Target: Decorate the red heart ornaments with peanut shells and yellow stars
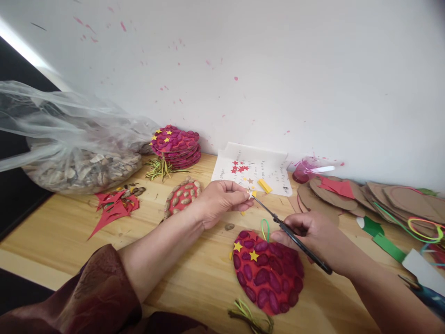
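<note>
My left hand (225,200) pinches a small star-shaped paper piece (250,195), pale on the side I see, between thumb and fingers. The fingers of my right hand (313,236) wrap round black-handled scissors (285,230), whose blade tips reach the paper at my left fingertips. Just below my hands lies a round red ornament (269,273) covered with purple-painted shells, with yellow stars (254,255) near its upper left and a green loop at its top. A green and yellow tassel (251,316) hangs from its lower edge onto the table.
Behind are a paper sheet (225,160) with red stars (239,168) and a folded yellow strip (264,186). Purple ornaments (177,146) are stacked beside a plastic bag of shells (86,169). Red scraps (116,208) lie left; cardboard discs (399,202) and a paint cup (305,170) stand right.
</note>
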`<state>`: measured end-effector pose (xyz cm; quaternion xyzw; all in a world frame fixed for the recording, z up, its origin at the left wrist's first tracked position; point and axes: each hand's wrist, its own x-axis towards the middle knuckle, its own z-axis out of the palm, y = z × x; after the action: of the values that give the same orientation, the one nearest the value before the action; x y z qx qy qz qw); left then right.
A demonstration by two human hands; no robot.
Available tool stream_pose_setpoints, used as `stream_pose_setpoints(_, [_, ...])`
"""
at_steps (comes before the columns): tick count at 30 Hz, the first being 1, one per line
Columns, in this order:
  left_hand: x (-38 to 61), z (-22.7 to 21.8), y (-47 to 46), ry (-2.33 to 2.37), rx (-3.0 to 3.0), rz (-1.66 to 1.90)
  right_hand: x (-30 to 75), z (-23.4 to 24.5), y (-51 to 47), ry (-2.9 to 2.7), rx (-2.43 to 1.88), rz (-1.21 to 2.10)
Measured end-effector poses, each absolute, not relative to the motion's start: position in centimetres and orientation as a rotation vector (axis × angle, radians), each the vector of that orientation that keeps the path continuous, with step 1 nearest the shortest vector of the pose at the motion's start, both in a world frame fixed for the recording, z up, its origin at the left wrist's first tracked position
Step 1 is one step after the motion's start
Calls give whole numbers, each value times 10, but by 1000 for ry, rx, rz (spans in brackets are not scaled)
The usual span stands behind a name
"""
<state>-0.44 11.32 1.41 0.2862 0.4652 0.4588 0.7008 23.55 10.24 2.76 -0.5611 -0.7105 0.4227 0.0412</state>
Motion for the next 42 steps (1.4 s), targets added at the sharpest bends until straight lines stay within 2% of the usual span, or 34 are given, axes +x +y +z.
stream_pose_setpoints(32, [-4,10,116,1019,595,1051,236,20,108,-2352,-1698,996])
stream_pose_setpoints(42, [-7,9,117,999,599,1066,237,19,107,-2319,-1703,1011])
